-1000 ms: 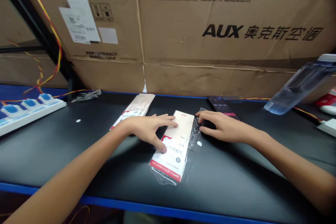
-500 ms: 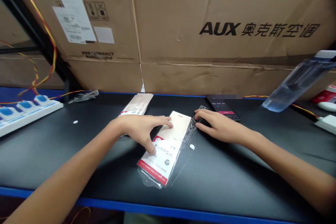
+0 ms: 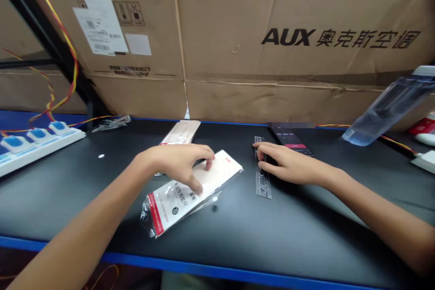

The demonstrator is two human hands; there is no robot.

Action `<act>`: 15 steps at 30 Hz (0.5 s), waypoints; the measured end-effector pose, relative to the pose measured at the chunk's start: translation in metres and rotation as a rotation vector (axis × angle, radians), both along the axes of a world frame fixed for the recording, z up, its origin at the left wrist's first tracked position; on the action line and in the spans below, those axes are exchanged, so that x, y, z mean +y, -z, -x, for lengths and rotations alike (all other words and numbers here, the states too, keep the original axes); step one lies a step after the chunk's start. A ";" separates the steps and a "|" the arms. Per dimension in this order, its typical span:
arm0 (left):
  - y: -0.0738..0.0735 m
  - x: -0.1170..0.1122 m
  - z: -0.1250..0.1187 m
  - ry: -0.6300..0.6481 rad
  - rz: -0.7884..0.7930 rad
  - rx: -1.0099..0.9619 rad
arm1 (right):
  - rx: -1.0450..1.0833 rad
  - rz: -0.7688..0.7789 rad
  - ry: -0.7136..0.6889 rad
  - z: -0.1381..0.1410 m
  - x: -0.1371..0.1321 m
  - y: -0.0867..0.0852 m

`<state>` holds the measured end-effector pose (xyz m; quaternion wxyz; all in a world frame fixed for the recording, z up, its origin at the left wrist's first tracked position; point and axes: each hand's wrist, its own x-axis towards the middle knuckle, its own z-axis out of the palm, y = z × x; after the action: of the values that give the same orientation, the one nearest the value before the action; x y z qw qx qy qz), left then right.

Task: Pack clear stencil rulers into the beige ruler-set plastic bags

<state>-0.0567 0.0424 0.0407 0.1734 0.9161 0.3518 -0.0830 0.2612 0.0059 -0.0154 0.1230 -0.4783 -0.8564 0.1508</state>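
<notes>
My left hand [image 3: 176,163] grips a long packet in a clear plastic sleeve [image 3: 190,190], fingers curled over its far edge and thumb on its white and red card. The packet lies slantwise on the black table [image 3: 306,226], its red end toward me. My right hand [image 3: 285,165] lies flat with fingers stretched on a clear plastic ruler [image 3: 262,179] that points away from me. A second packet [image 3: 180,132] lies behind my left hand.
Big cardboard boxes [image 3: 272,45] wall off the back of the table. A phone with a lit screen [image 3: 292,138] lies behind my right hand. A tilted clear water bottle [image 3: 387,108] is at the right, a white power strip [image 3: 37,142] at the left.
My left hand has swung the packet to the left, off the ruler. The ruler is now bare on the table under my right fingers.
</notes>
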 end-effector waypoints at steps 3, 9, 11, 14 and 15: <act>0.008 0.002 -0.002 -0.023 0.032 -0.022 | 0.015 0.018 -0.029 -0.001 0.000 -0.001; 0.036 0.010 -0.016 -0.036 -0.280 -0.122 | 0.004 0.061 -0.065 0.000 -0.004 -0.003; 0.040 0.011 -0.020 -0.061 -0.337 -0.174 | 0.008 0.051 -0.065 0.001 -0.004 -0.003; 0.038 0.011 -0.021 -0.070 -0.311 -0.197 | 0.011 0.003 -0.039 0.002 -0.002 -0.002; 0.037 0.011 -0.020 -0.051 -0.282 -0.189 | 0.012 -0.008 -0.030 0.002 -0.001 -0.002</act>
<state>-0.0367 0.0531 0.0035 0.0777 0.9258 0.3653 0.0581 0.2592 0.0050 -0.0139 0.1276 -0.4642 -0.8632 0.1521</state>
